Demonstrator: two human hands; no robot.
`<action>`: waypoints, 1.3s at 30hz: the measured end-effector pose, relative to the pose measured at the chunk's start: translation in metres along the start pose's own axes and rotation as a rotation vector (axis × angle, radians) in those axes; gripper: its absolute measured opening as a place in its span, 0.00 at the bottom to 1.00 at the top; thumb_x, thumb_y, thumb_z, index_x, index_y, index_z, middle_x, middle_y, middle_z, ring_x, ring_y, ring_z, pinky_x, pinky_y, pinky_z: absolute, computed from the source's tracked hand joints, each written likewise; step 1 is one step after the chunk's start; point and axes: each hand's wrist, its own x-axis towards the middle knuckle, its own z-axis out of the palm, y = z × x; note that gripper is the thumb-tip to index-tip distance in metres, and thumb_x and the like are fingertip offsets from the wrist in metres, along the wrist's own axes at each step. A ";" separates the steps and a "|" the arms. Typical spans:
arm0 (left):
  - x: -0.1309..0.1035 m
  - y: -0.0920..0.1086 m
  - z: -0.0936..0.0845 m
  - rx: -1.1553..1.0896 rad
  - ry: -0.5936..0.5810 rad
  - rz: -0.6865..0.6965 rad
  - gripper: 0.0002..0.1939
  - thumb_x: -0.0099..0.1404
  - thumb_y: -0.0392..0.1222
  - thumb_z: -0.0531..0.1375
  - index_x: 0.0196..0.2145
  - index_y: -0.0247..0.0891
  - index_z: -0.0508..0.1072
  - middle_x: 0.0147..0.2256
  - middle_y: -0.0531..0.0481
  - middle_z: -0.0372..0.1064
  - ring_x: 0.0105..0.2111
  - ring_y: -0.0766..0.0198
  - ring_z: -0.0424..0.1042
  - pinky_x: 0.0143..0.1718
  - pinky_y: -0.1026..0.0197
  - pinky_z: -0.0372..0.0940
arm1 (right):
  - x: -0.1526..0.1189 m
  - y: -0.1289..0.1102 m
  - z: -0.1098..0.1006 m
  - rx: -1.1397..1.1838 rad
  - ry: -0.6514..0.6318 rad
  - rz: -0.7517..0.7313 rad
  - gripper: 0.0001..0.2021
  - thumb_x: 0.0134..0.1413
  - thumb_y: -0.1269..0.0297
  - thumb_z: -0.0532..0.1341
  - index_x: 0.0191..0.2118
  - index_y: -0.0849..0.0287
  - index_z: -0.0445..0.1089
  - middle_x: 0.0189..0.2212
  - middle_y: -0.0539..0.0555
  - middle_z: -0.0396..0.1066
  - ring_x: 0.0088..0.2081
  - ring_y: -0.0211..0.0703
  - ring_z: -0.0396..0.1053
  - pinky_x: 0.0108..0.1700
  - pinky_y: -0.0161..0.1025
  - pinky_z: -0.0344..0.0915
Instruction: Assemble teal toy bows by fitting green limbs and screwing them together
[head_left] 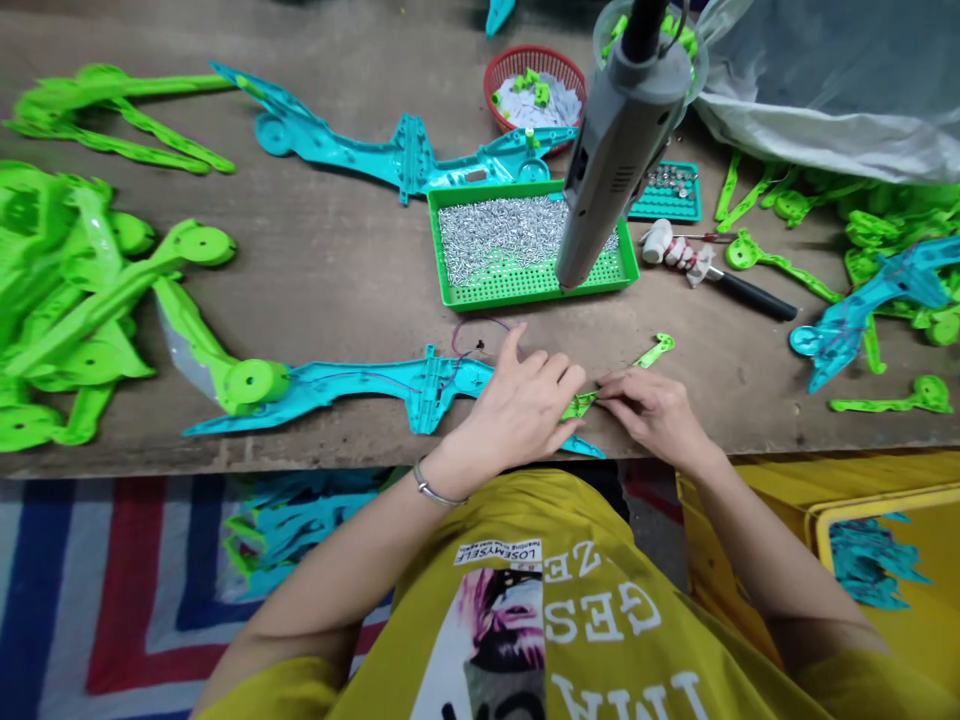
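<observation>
A blue plastic toy bow half (360,380) lies along the table's near edge, its inner side up, with a thin dark wire running along it. My left hand (529,405) is over its right end, fingers bent down and gripping it beside a green piece (580,405). Just to the right, my right hand (660,415) has thumb and fingertips pinched together at that green piece's end. A green arm (657,348) sticks out behind those fingers; whether it joins the green piece is hidden. Another green limb with a round hub (256,384) is fitted at the bow's left end.
A grey electric screwdriver (619,160) hangs over a green tray (536,295) of small screws. Behind lie another blue bow half (337,150) and a red basket (534,60). Green parts pile up left (67,300) and right (877,215). A black-handled tool (754,296) lies right.
</observation>
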 end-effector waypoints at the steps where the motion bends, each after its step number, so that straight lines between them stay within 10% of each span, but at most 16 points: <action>1: -0.001 -0.001 -0.001 -0.009 -0.011 -0.008 0.15 0.68 0.49 0.58 0.44 0.35 0.69 0.40 0.43 0.70 0.41 0.50 0.69 0.60 0.34 0.52 | 0.000 0.000 0.000 -0.002 -0.002 -0.005 0.07 0.62 0.71 0.60 0.36 0.55 0.74 0.37 0.54 0.79 0.42 0.45 0.78 0.47 0.44 0.74; 23: -0.003 -0.019 0.000 -0.065 -0.024 0.150 0.09 0.69 0.30 0.50 0.39 0.37 0.68 0.35 0.49 0.70 0.38 0.58 0.68 0.59 0.46 0.53 | 0.004 -0.005 0.005 -0.040 -0.022 0.016 0.04 0.61 0.69 0.62 0.35 0.56 0.73 0.37 0.56 0.77 0.40 0.46 0.75 0.45 0.45 0.73; 33: -0.015 0.004 0.007 -0.165 0.033 -0.056 0.12 0.73 0.48 0.54 0.44 0.37 0.71 0.37 0.47 0.70 0.38 0.56 0.69 0.41 0.54 0.55 | 0.005 -0.005 0.005 -0.083 -0.042 0.059 0.03 0.60 0.69 0.62 0.34 0.56 0.69 0.33 0.54 0.74 0.37 0.46 0.73 0.42 0.44 0.69; 39: -0.004 0.011 0.021 -0.182 0.082 -0.220 0.12 0.73 0.41 0.54 0.32 0.38 0.73 0.33 0.49 0.73 0.36 0.56 0.71 0.42 0.51 0.52 | 0.005 -0.007 0.006 -0.106 -0.055 0.088 0.03 0.61 0.68 0.62 0.36 0.57 0.67 0.32 0.54 0.72 0.35 0.45 0.70 0.39 0.41 0.66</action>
